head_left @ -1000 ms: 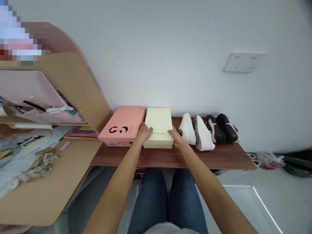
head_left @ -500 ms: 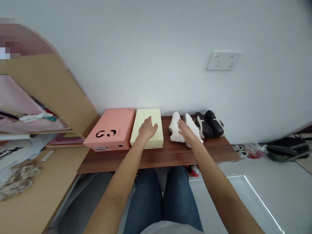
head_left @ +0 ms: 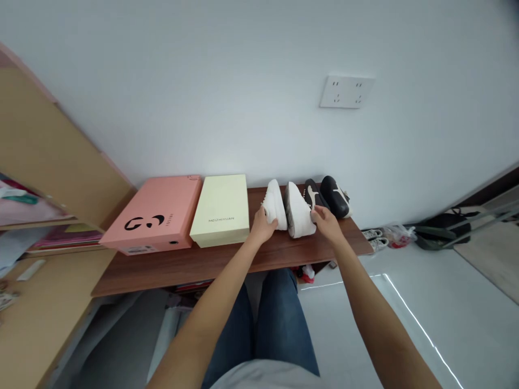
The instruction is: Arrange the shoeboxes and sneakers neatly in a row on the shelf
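A pair of white shoes rests side by side on the dark brown bench top [head_left: 227, 259]. My left hand [head_left: 263, 226] is closed on the heel end of the left white shoe [head_left: 274, 204], thumb and fingers around its left side. My right hand [head_left: 327, 224] pinches the right edge of the right white shoe [head_left: 300, 212] near its heel. That shoe leans to one side. Just beyond my right hand stand a black-and-cream shoe [head_left: 311, 194] and its mate, a black shoe [head_left: 334, 198].
Left of the shoes lie a pale yellow box [head_left: 221, 202] and a pink box [head_left: 156, 208]. A desk with shelves [head_left: 48, 286] adjoins the bench on the left. Behind is a wall with a socket plate [head_left: 346, 92]. Sneakers [head_left: 375, 240] and bags [head_left: 438, 232] sit on the floor at right.
My left hand has moved right from above the yellow box to the left white shoe. My right hand has shifted to the right white shoe's outer edge. The view has turned right.
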Demonstrator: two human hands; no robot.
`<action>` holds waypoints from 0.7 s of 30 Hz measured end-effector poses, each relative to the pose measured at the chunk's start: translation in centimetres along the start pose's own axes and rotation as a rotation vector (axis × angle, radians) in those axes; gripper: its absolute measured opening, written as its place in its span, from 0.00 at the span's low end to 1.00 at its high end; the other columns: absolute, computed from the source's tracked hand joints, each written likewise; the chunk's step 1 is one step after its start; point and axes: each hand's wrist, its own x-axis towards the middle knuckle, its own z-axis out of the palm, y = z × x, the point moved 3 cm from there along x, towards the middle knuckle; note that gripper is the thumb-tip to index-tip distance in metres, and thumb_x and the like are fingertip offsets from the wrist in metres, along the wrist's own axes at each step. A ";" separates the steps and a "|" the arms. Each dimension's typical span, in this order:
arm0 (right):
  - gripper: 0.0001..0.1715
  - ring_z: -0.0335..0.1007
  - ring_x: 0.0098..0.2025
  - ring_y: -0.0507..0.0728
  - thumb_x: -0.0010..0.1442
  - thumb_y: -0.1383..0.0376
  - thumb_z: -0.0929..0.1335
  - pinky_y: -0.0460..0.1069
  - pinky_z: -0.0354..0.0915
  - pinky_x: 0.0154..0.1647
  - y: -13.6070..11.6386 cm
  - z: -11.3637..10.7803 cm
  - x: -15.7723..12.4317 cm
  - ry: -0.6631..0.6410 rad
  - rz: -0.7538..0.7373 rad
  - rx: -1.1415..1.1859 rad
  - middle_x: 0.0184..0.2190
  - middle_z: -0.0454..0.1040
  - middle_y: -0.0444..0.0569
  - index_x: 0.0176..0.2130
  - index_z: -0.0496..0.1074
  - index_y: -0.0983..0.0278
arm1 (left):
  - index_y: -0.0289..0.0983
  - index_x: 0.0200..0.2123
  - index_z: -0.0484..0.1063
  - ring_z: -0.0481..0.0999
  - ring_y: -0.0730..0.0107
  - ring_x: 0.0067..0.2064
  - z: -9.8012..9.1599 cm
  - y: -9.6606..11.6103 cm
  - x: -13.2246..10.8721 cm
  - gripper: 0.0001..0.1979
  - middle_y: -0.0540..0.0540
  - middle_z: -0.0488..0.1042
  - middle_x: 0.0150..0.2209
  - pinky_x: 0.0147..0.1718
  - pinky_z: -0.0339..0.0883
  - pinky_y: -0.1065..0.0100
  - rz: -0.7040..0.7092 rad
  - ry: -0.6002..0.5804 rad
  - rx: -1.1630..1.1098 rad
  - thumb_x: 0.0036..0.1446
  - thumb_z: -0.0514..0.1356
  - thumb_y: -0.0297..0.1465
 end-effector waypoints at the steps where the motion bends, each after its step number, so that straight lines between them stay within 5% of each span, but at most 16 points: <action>1: 0.35 0.65 0.59 0.65 0.52 0.50 0.72 0.62 0.59 0.62 0.7 -0.3 -0.3 0.017 0.005 -0.029 0.56 0.70 0.59 0.54 0.68 0.64 | 0.32 0.64 0.57 0.55 0.48 0.68 0.3 -0.7 0.1 0.39 0.32 0.56 0.67 0.64 0.49 0.59 -0.035 0.024 -0.033 0.50 0.66 0.32; 8: 0.38 0.71 0.48 0.63 0.37 0.54 0.79 0.60 0.65 0.54 3.7 0.5 -1.6 -0.153 0.022 -0.141 0.42 0.77 0.51 0.47 0.72 0.64 | 0.34 0.50 0.70 0.75 0.53 0.52 2.2 -3.8 0.1 0.24 0.37 0.77 0.49 0.54 0.65 0.58 -0.150 -0.062 -0.282 0.49 0.68 0.31; 14: 0.34 0.70 0.38 0.59 0.35 0.52 0.79 0.54 0.68 0.44 3.5 0.6 -0.6 -0.258 -0.090 -0.217 0.33 0.75 0.46 0.40 0.73 0.66 | 0.34 0.42 0.72 0.77 0.53 0.46 2.2 -4.0 0.4 0.20 0.39 0.79 0.42 0.47 0.69 0.58 -0.091 -0.077 -0.172 0.45 0.71 0.31; 21: 0.36 0.69 0.37 0.58 0.37 0.50 0.78 0.51 0.67 0.40 1.9 0.0 0.8 -0.368 -0.201 -0.278 0.34 0.75 0.46 0.42 0.73 0.67 | 0.33 0.40 0.72 0.76 0.62 0.41 1.7 -3.1 0.6 0.18 0.43 0.78 0.39 0.40 0.69 0.66 0.001 -0.115 -0.120 0.46 0.70 0.33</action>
